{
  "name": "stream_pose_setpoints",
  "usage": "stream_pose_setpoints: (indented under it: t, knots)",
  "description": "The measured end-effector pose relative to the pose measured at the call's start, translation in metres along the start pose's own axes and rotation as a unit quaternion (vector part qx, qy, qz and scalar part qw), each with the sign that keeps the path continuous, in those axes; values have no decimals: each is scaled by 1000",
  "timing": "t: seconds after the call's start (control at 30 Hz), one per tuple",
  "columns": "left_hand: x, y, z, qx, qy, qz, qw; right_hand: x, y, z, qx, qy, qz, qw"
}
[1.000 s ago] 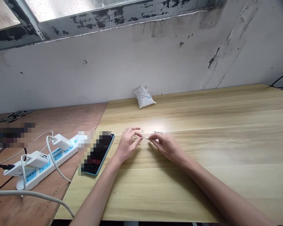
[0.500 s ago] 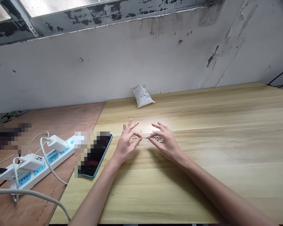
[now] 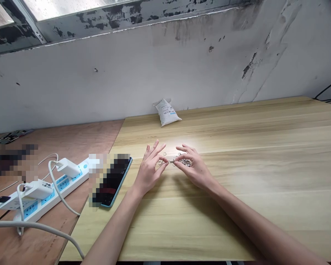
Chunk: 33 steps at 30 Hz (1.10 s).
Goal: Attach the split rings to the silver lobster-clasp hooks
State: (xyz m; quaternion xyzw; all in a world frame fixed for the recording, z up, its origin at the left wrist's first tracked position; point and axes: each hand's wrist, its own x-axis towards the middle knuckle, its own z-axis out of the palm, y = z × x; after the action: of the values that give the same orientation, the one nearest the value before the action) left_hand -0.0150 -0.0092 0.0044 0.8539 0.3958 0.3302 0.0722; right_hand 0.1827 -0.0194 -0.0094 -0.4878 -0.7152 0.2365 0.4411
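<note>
Both my hands rest on the light wooden table, close together over a small cluster of metal rings. My left hand pinches a small ring between thumb and forefinger, its other fingers spread upward. My right hand pinches the linked rings from the other side, with more rings bunched under its fingers. One loose ring lies just beyond the fingertips.
A small white printed pouch leans near the wall at the table's back. A phone with a blue case lies at the table's left edge. On the brown bench to the left sits a white power strip with chargers and cables.
My hands have drawn slightly closer together over the rings. The left fingers went from curled a second ago to spread with a thumb-forefinger pinch. The view shifted slightly.
</note>
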Motion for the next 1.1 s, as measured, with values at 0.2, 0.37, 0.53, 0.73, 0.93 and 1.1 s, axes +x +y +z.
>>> stream_pose_setpoints:
  t: [0.2,0.37,0.53,0.73,0.93,1.1]
  knots:
    - [0,5,1,10,10,-20,1000,0,-2,-1,-54,29,-71,996]
    - [0,6,-2,-14,19,-47,999,1,-1,-4,-87,20,-121,989]
    - [0,2,-3,13,16,18,1000,1,0,-6,-76,6,-121,990]
    - [1,0,-2,66,11,52,996,3,-3,-11,-42,-2,-108,993]
    - [-1,3,2,-18,-40,-19,999,3,-5,-12,-28,-1,-108,994]
    - [-1,4,1,-74,-59,-42,995,4,-3,-11,7,-3,-70,998]
